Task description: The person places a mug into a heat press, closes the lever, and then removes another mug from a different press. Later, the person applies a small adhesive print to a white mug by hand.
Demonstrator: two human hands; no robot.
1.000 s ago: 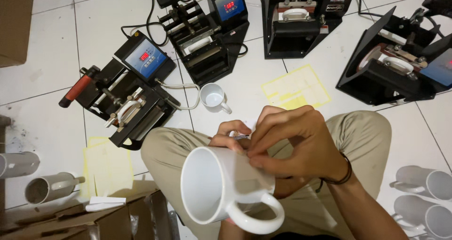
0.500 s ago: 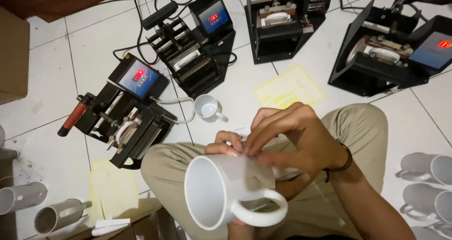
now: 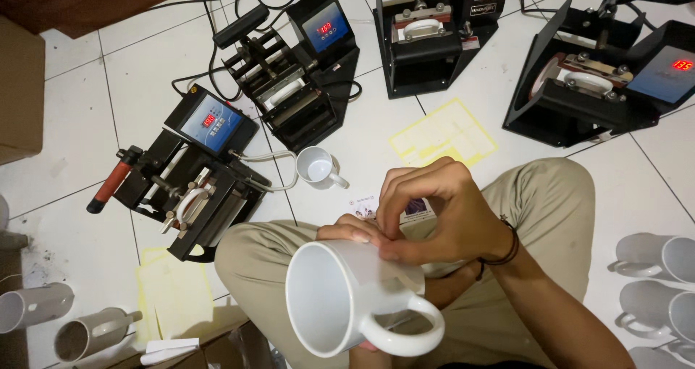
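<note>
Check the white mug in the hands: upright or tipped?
Tipped: the white mug lies sideways, mouth toward the camera, handle lowermost.

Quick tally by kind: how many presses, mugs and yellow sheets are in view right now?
Presses: 4
Held mug: 1
Floor mugs, clearly seen, outside the presses: 5
Yellow sheets: 2
Total: 12

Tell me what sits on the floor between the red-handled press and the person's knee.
Head view: a small white mug stands on bare tile, beside the red-handled press.
</note>
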